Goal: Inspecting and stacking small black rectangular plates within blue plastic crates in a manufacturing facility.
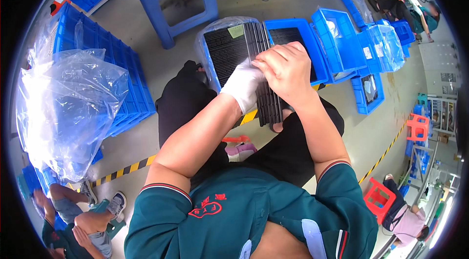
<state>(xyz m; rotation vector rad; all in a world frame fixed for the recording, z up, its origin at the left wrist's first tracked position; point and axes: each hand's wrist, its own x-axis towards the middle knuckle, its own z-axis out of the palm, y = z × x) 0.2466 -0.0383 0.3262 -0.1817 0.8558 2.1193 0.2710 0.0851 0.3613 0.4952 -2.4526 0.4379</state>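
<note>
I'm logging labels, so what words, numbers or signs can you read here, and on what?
Print isn't copied here, only located:
Teal shirt: red emblem with lettering.
Yellow-green note on boxed black strips: too small to read.
White labels on blue bins: too small.

Green shirt [229, 210] (striped cuffs [166, 187]), black trousers [180, 105], white glove [243, 87]

Grey floor [371, 137] beneath blue stool [150, 5], blue crates [134, 78], striped tape [127, 168].

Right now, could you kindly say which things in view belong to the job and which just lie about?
Seemingly in use: black strips, white glove, blue strip-filled bins.
Apparently aside: blue stool, plastic bag, blue crates, red stools.
</note>
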